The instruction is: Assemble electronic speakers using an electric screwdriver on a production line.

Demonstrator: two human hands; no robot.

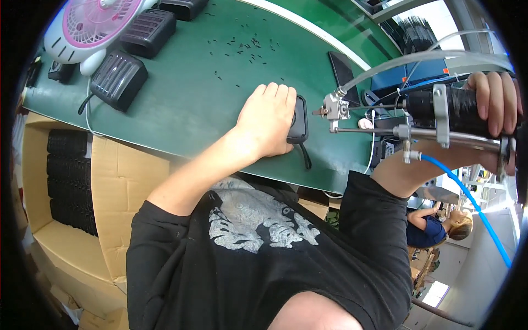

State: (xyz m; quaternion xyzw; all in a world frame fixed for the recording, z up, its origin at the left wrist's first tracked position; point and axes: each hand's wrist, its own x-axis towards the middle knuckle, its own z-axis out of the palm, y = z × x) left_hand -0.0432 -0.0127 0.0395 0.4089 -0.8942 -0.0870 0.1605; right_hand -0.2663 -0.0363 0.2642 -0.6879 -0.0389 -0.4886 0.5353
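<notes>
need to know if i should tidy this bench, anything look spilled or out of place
Yes: many small black pieces lie scattered loose on the green tabletop, beyond the left hand. They look odd because they point every way and sit in no container. I see no clear damage.

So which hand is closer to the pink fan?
The left. Your left hand holds a black device, to the right of the pink fan. Your right hand is much farther right, gripping the black tool.
</notes>
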